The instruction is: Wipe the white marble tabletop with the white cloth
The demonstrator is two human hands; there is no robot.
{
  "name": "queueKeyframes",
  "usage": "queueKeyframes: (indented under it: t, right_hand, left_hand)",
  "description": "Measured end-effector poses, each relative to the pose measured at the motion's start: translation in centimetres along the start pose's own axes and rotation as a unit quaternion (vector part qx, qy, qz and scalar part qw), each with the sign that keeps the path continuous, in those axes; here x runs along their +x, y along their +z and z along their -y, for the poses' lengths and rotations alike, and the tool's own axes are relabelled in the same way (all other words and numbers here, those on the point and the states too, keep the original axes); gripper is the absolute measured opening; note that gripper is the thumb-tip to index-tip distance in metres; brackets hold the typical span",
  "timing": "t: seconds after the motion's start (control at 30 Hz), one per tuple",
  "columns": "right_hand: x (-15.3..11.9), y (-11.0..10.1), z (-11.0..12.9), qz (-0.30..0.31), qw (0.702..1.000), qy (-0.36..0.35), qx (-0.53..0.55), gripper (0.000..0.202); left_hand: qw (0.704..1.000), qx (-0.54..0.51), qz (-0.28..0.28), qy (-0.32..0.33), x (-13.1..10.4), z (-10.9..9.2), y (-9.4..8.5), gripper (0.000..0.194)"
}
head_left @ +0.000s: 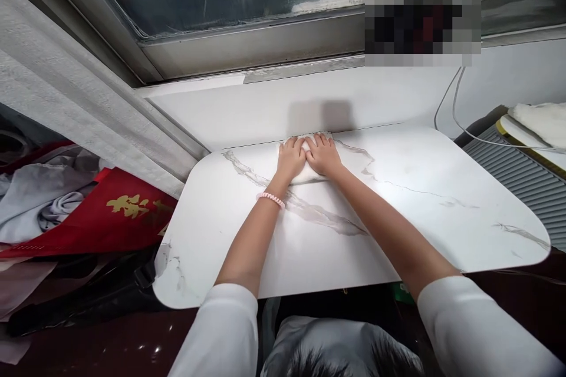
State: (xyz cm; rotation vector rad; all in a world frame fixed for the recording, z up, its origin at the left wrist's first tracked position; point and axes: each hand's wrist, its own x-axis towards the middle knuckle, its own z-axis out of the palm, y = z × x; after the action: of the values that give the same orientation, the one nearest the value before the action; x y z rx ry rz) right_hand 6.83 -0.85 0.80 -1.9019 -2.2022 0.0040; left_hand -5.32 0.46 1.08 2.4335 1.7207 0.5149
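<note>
Both arms reach to the far edge of a white marble-patterned table [230, 218]. My left hand [290, 159], with a pink coiled band on its wrist, lies flat on a folded white cloth [307, 175]. Beside it my right hand [323, 155] also presses flat on the cloth, the two thumbs close together. The fingers of both hands are stretched out toward the wall. Much of the cloth is hidden beneath the palms; its near edge and a strip at the fingertips show.
Behind the table are a white wall [212, 109] and a window frame [256, 41]. A pale curtain [88, 82] hangs at the left, above a red bag [128, 218] with gold characters. On the right, a white cable [455, 109] runs toward a grey ribbed surface [508, 156].
</note>
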Motion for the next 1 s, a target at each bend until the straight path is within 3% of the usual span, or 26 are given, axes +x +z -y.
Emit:
queueKeyframes:
  t: [0.13,0.27,0.43,0.57,0.7,0.83,0.9,1.0]
  right_hand:
    - [-1.1,-0.1,-0.2,0.018,1.000,-0.018,-0.013,0.056]
    - [-4.6,-0.7,0.8,0.039,0.999,-0.027,-0.022,0.056]
    - [-13.1,-1.4,4.1,0.025,0.998,-0.020,-0.051,0.057]
    - [-19.8,-1.6,6.7,-0.011,0.996,-0.061,-0.057,0.058]
    - [-23.3,-2.0,8.4,-0.029,0.993,-0.106,-0.040,0.058]
    - [-22.4,-2.1,9.0,-0.016,0.990,-0.139,-0.020,0.058]
    - [-20.5,-1.9,9.2,-0.005,0.990,-0.140,-0.012,0.057]
    - [-15.8,-1.2,9.3,0.005,0.990,-0.140,0.014,0.056]
  left_hand:
    - [1.000,0.011,0.007,-0.006,-0.9,-0.2,0.1,0.047]
    - [1.000,0.014,0.025,-0.007,-4.2,-1.0,-0.3,0.048]
    - [0.997,0.025,0.052,0.048,-12.3,-1.8,-1.9,0.048]
    - [0.994,0.065,0.050,0.079,-19.7,-2.2,-3.5,0.050]
    - [0.989,0.113,0.025,0.097,-24.5,-2.3,-4.6,0.051]
    - [0.987,0.140,0.032,0.076,-24.9,-1.6,-5.0,0.052]
    - [0.987,0.139,0.054,0.054,-23.2,-0.8,-5.0,0.053]
    - [0.988,0.118,0.102,0.000,-18.9,1.2,-5.2,0.054]
